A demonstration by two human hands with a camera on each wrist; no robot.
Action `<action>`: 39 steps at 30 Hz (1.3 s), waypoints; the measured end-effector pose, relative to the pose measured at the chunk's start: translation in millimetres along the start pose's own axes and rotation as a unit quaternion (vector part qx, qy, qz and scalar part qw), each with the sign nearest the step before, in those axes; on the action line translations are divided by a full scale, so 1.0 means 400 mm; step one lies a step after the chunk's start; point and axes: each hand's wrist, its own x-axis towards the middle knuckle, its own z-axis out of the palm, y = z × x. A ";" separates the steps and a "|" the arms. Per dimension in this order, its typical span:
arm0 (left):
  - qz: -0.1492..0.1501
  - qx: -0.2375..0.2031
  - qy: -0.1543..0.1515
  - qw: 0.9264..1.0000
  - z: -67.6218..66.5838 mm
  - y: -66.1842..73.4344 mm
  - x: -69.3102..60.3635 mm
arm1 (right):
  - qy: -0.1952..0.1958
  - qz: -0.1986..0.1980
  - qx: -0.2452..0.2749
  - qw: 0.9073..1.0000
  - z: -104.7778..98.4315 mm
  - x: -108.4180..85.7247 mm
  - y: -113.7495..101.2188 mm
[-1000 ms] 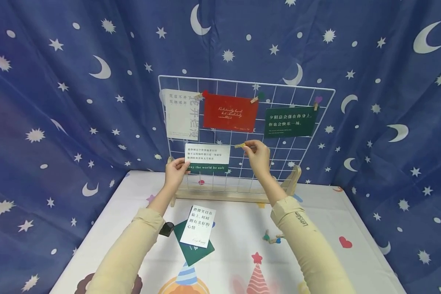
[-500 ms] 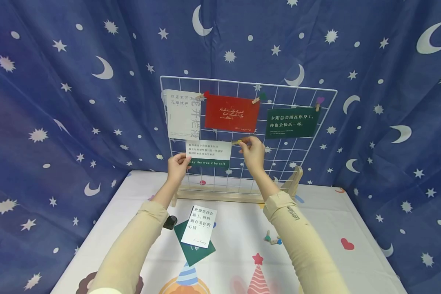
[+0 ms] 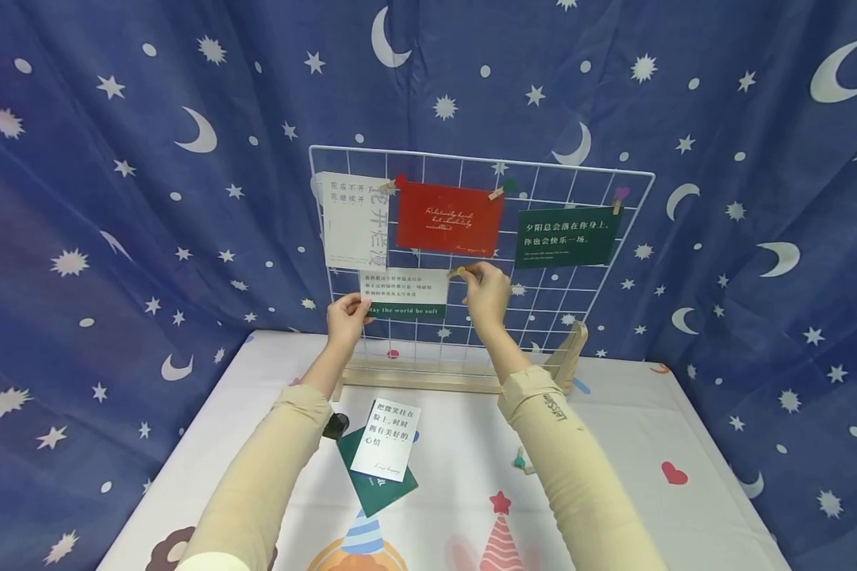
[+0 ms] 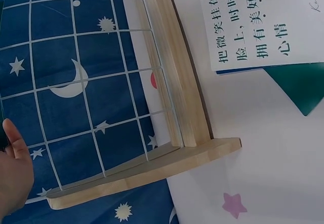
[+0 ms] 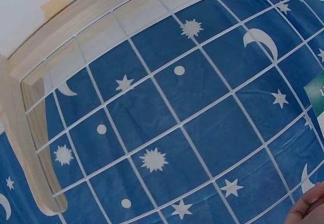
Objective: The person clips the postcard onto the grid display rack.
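A white-and-green postcard (image 3: 405,295) is held upright against the white wire grid (image 3: 471,341), just under the hanging cards. My left hand (image 3: 346,321) pinches its left edge between thumb and fingers. With my right hand (image 3: 489,295) I pinch a small clothespin with a yellow top (image 3: 459,272) at the card's upper right corner; whether it bites the card or wire cannot be told. At the wrist views' edges, parts of the left hand (image 4: 15,171) and right hand (image 5: 308,208) show.
Above hang a white card (image 3: 353,222), a red card (image 3: 448,218) and a dark green card (image 3: 566,236), each with a clothespin. A white card (image 3: 387,440) overlaps a green one (image 3: 393,496) on the table, near a black object (image 3: 336,426) and loose clothespins (image 3: 521,460).
Both hands have risen slightly, lifting the postcard toward the hanging row. My right hand has moved left, bringing the clothespin to the postcard's upper right corner.
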 end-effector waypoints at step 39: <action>-0.006 -0.066 0.131 0.989 0.030 0.008 -0.018 | -0.037 0.010 -0.008 0.999 -0.009 -0.008 0.011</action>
